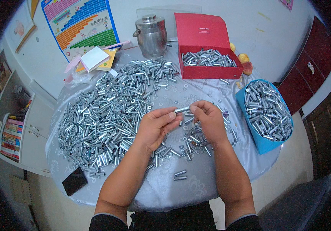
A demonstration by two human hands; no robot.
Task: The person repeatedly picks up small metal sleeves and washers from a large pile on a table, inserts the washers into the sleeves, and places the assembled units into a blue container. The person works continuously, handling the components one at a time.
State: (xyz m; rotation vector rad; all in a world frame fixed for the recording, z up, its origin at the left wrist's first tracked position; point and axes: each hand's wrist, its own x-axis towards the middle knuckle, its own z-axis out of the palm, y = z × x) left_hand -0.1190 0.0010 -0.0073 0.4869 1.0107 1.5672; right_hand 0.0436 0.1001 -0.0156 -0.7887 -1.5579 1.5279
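Observation:
Between my two hands, over the middle of the table, is a short shiny metal sleeve [182, 109], lying nearly level. My left hand [156, 125] pinches its left end between thumb and fingers. The right end is gripped by the thumb and forefinger of my right hand [211, 121]. A large heap of loose bolts and metal sleeves [100, 115] spreads over the left half of the table. Beneath my right hand lies a smaller scatter of sleeves, washers and small hardware [196, 138], partly hidden by the hand. Two sleeves [180, 175] rest near the front edge.
At the back stands an open red box [211, 72] of metal sleeves, beside a steel pot [151, 38]. A blue bin [267, 144] full of metal pieces is on the right. A dark phone-like slab [74, 181] lies front left. Papers [94, 59] and fruit [246, 65] sit farther back.

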